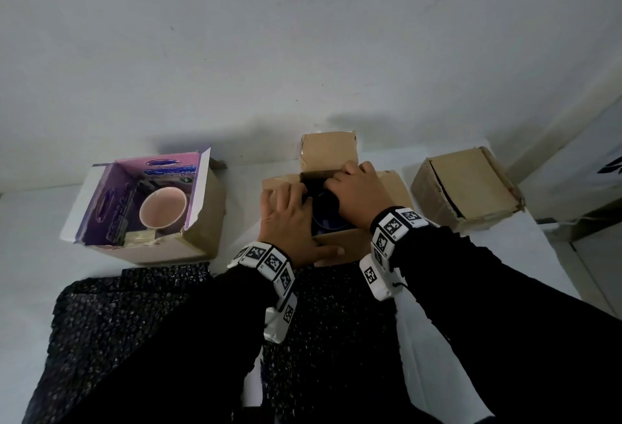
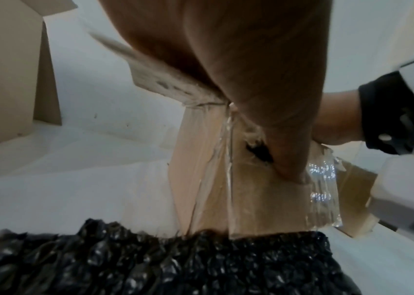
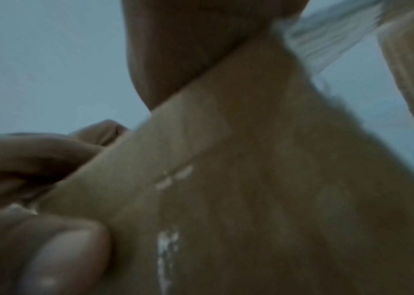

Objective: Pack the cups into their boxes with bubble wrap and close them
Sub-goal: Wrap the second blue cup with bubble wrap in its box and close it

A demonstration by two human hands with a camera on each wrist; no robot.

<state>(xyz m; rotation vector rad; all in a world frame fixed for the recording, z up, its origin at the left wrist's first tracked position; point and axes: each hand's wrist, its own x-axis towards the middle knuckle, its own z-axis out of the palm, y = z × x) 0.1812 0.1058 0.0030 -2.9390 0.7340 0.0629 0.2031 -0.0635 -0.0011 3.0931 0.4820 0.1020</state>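
Observation:
The middle cardboard box (image 1: 340, 245) stands open with its back flap (image 1: 328, 154) upright. Inside it shows a dark bluish cup (image 1: 324, 221), mostly hidden by both hands. My left hand (image 1: 289, 221) lies over the box's left side, and its thumb (image 2: 289, 155) presses the taped front wall (image 2: 251, 199). My right hand (image 1: 356, 194) reaches over the opening and pinches a cardboard flap (image 3: 226, 179) between thumb (image 3: 61, 249) and fingers. A pink cup (image 1: 163, 210) sits unwrapped in the left box (image 1: 202, 208), which is open and purple-lined. The black bubble wrap (image 1: 134, 306) lies spread in front of the boxes.
A third cardboard box (image 1: 468, 188), with its flaps down, stands at the right near the table's edge. The white table (image 1: 40, 221) runs up to a white wall (image 1: 303, 36). The bubble wrap sheet (image 2: 150, 259) touches the middle box's front.

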